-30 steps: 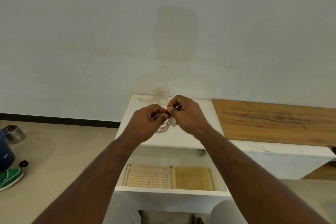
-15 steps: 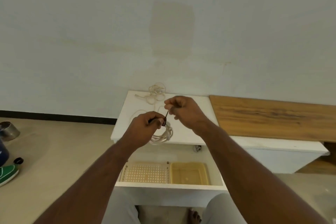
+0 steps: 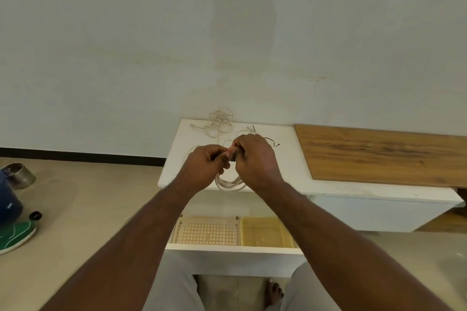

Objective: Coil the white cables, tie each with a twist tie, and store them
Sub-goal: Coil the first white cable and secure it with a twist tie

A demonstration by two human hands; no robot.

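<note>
Over the tabletop's (image 3: 290,149) front edge both hands, left (image 3: 202,171) and right (image 3: 255,161), pinch a dark tie (image 3: 233,158) on a coil (image 3: 230,183), apparently mid-twist, while loose cable (image 3: 218,125) at the back edge awaits coiling and the trays (image 3: 207,231) below look empty.

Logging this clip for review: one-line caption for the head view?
Both hands, left hand and right hand, fasten a black twist tie around a coiled white cable above a white table.
</note>
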